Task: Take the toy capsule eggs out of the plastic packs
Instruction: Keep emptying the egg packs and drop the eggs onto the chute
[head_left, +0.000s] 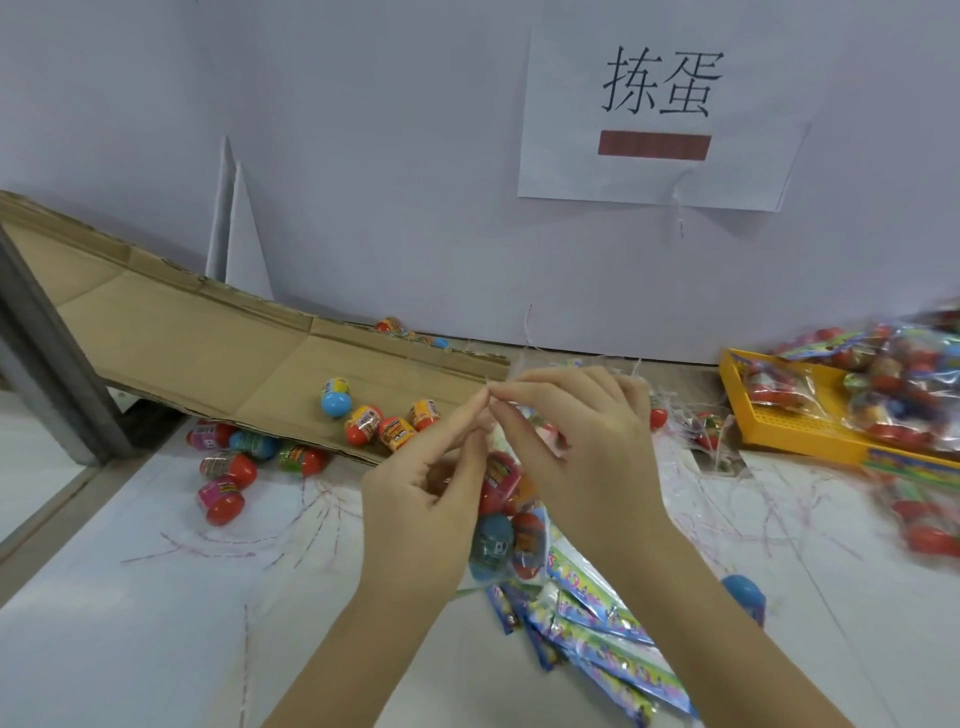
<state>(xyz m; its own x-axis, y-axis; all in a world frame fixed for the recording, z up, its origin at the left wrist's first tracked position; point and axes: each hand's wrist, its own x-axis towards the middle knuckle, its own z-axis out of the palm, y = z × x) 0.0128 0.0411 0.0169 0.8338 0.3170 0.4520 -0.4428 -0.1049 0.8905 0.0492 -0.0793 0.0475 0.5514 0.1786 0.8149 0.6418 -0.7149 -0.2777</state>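
Progress: one pack in hand, many to go

Left grip (421, 499) and right grip (576, 457) each pinch the top edge of a clear plastic pack (501, 486), fingertips meeting above it. The pack hangs between my palms with capsule eggs (491, 545) inside. I cannot tell whether the seal is torn.

Done: loose eggs (363, 423) lie on the cardboard ramp (208, 332). More freed eggs (228, 467) sit on the table (130, 623) under its lower edge, and a blue egg (743, 592) lies beside my right forearm. Emptied wrappers (597, 629) lie below my wrists.

Left: the yellow tray (789, 436) at right is heaped with full packs (893, 384), and others have spilled in front of it. Judgement: well started, most remaining.

Obstacles: thin plastic strands (332, 493) litter the table. The wrappers crowd the spot under the pack, so dropped eggs may lodge there.
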